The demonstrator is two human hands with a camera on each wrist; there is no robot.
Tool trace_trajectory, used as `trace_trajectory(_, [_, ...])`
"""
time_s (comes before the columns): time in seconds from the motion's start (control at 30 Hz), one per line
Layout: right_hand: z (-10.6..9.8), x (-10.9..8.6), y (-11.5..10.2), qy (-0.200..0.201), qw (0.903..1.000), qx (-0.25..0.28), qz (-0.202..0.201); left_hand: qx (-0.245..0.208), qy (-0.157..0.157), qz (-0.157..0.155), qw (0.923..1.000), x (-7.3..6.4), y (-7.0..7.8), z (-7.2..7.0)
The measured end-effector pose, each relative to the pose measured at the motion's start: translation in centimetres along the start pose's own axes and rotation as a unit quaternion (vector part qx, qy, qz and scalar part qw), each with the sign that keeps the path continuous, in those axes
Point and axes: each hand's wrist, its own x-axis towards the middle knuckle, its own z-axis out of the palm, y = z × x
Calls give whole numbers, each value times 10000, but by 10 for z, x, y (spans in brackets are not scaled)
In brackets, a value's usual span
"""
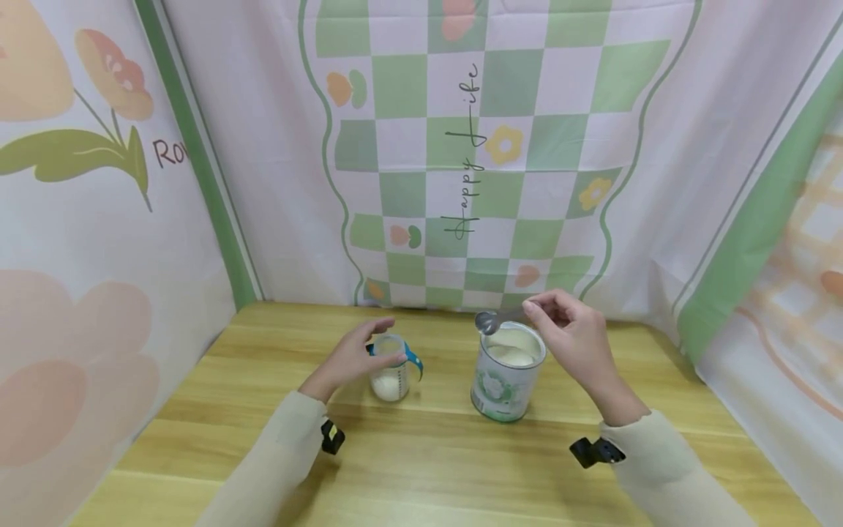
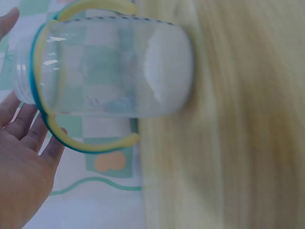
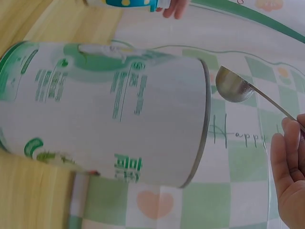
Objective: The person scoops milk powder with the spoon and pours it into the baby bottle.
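My right hand [image 1: 576,337] pinches the handle of a metal measuring spoon [image 1: 487,323] above the rim of an open white-and-green powder can [image 1: 503,389]. Pale powder [image 1: 512,356] shows inside the can. In the right wrist view the spoon's round bowl [image 3: 233,85] hangs level, just past the can's rim. To the left, a clear baby bottle [image 1: 390,386] with blue-and-yellow handles stands upright and uncapped, white powder [image 2: 169,67] at its bottom. Around its neck my left hand [image 1: 352,359] is spread, thumb and fingers apart; whether they touch the bottle is unclear.
Bottle and can stand apart on a wooden table [image 1: 421,476]. Behind the table hangs a green-and-white checked curtain [image 1: 448,183], and patterned cloth [image 1: 79,293] closes off the left side. A dark camera sits at each wrist.
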Motion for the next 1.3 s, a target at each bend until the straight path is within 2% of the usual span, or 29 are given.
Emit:
trace_trajectory(0.23, [-10, -2, 7, -26, 9997, -235, -27, 13, -128, 345, 9993, 8, 15, 1])
trace_trajectory(0.6, [-20, -9, 18, 9, 9985, -462, -283, 323, -227, 932, 9949, 21, 34, 11])
trace_trajectory(0.67, [-20, -11, 19, -5, 9984, -517, -228, 326, -222, 1008, 9941, 24, 39, 14])
trace_trajectory(0.83, [-18, -16, 23, -167, 9974, -693, 118, 209, -311, 947, 9948, 26, 52, 24])
trace_trajectory(0.93, [-16, -19, 24, -273, 9959, -842, 158, 127, -364, 864, 9955, 26, 58, 31])
trace_trajectory(1.1, [-14, -22, 28, -489, 9920, -1155, 120, 8, -475, 843, 9953, 28, 64, 42])
trace_trajectory(1.2, [-13, -23, 30, -715, 9881, -1340, 251, -76, -572, 869, 9945, 30, 67, 50])
trace_trajectory(1.3, [-12, -23, 31, -977, 9835, -1464, 409, 31, -637, 890, 9940, 32, 67, 58])
